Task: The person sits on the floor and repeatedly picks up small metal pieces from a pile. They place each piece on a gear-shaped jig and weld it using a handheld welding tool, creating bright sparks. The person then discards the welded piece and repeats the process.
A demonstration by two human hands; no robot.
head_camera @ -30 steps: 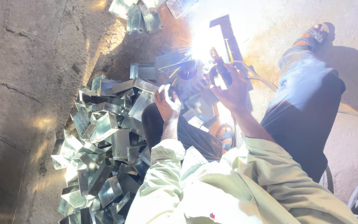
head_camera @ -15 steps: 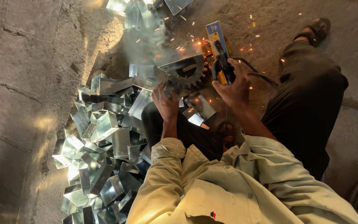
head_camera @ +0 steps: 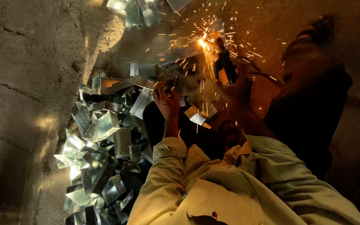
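Note:
My left hand (head_camera: 167, 102) grips the near edge of a folded sheet-metal piece (head_camera: 179, 62) lying on the ground in front of me. My right hand (head_camera: 235, 89) is closed around a dark welding electrode holder (head_camera: 223, 62), its tip touching the metal piece. Orange sparks (head_camera: 203, 41) fly out from that contact point. Both arms wear pale cream sleeves. Smoke and shadow blur the part of the piece between my hands.
A heap of shiny folded metal boxes (head_camera: 101, 137) lies to the left on the concrete floor (head_camera: 30, 83). More metal pieces (head_camera: 140, 12) sit at the top. My dark-trousered leg (head_camera: 309, 91) stretches out to the right, foot at the top right.
The blinding white arc glare has died down into a spray of orange sparks, and the scene has darkened. Both hands have stayed in about the same place.

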